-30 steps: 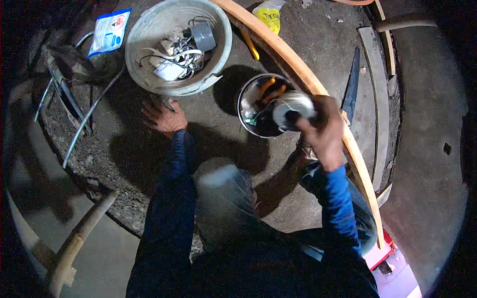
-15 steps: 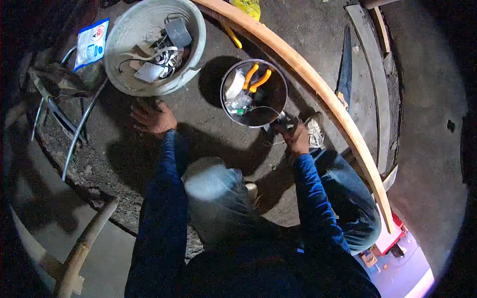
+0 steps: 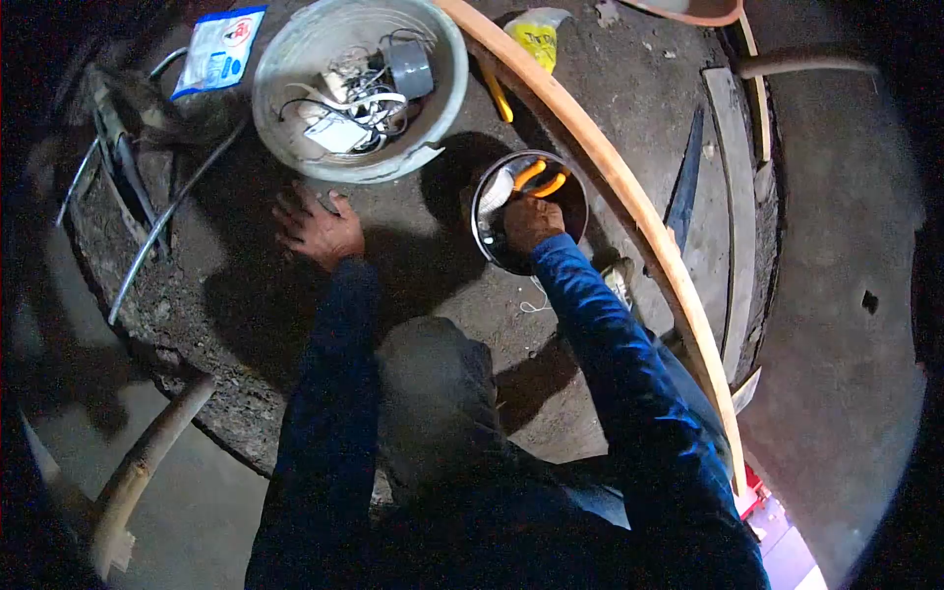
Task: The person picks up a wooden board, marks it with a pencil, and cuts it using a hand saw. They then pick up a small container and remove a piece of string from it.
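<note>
My left hand [image 3: 323, 228] is held over the dirt floor with its fingers spread, just below a large pale basin [image 3: 295, 162]. It holds nothing. My right hand [image 3: 534, 224] reaches down into a small round dark container [image 3: 482, 236]. Its fingers are hidden inside, so I cannot see what they touch. Beside that hand, orange-handled pliers [image 3: 532, 174] stick up in the container, and a white roll-like thing [image 3: 495, 190] lies against its left wall. In the basin lie tangled cables [image 3: 376, 101], a grey box [image 3: 409, 69] and a white flat piece [image 3: 336, 134].
A long curved wooden strip [image 3: 629, 187] arcs past the container on the right. Beyond it lie a saw blade [image 3: 685, 182] and a grey board [image 3: 733, 216]. A yellow bag [image 3: 536, 41], a white-blue packet [image 3: 218, 51] and metal tubes [image 3: 167, 221] are around the basin.
My right hand has moved from the container's lower right rim into the container. My left hand stays open near the basin. The whole view has shifted a little.
</note>
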The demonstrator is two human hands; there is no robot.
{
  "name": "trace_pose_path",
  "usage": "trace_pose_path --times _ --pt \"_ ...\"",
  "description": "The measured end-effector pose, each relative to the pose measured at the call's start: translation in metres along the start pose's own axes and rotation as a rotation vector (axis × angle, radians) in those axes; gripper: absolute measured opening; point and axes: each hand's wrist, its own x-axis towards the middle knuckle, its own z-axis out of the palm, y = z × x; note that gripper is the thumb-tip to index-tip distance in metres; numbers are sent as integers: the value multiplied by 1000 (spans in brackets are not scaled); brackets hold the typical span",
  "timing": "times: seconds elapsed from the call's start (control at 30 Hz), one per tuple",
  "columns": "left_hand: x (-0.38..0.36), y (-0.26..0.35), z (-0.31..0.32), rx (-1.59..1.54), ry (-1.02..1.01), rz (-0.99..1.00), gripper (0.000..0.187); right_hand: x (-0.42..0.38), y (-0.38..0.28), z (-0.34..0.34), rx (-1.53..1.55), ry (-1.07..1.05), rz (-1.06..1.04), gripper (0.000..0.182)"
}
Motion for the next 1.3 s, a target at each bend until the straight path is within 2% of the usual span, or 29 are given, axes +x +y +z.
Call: trace_pose_path --times 0.03,0.1,0.17,0.23,0.27,0.37,0.4,0.47,0.57,0.6,0.73,0.8,0.83,0.9,0.97,1.03,1.1,1.13,1.17,1.23,1.27,1.3 --pt "1 1 -4 7 -1 -11 61 0 -2 2 -7 -3 -11 26" --pt "3 4 -10 -48 36 -2 62 -13 -2 -1 313 119 42 29" --pt "5 4 -12 -69 38 -8 62 2 8 40 215 198 25 32" --pt "5 4 -13 -85 35 -3 63 12 9 65 268 174 140 34" --pt "5 5 -14 -92 30 -9 63 10 9 72 297 253 128 34" --pt "5 6 -16 -102 11 -12 64 11 15 85 199 294 91 32" --pt "5 5 -17 -100 -1 -9 63 5 9 70 199 293 90 32" --pt "5 4 -18 -91 -6 -7 63 -11 -1 35 163 140 88 29" --pt "5 5 -18 -92 -2 -6 61 -20 -12 8 45 30 35 29" --pt "5 6 -18 -100 9 -12 61 -17 -10 5 -18 -90 11 30" --pt "5 4 -17 -75 -2 1 61 -9 1 31 179 -69 82 29" --pt "6 5 -18 -89 14 2 61 -15 3 51 -119 326 -44 29" --pt "5 5 -19 -88 12 2 61 -13 8 56 -119 324 -45 29" --pt "5 5 -20 -75 -20 -3 62 -19 8 32 -54 167 -116 28" --pt "5 7 -17 -78 -14 -9 62 1 24 66 -97 242 -136 27" --pt "6 6 -16 -69 -14 -18 63 11 28 72 -138 308 -165 25" --pt "5 4 -16 -65 -25 -4 63 1 22 51 -42 133 -62 28" --pt "5 3 -16 -62 -31 -2 63 -10 21 45 -101 292 -96 24" --pt "4 4 -15 -67 -20 -4 63 -18 24 38 -100 287 -95 24" --pt "3 5 -14 -74 -10 -9 63 -32 41 27 110 381 -170 27" --pt "3 4 -13 -55 -27 -15 63 -43 53 25 107 381 -167 27" --pt "3 4 -12 -37 -44 -21 63 -56 64 24 287 467 -223 31"
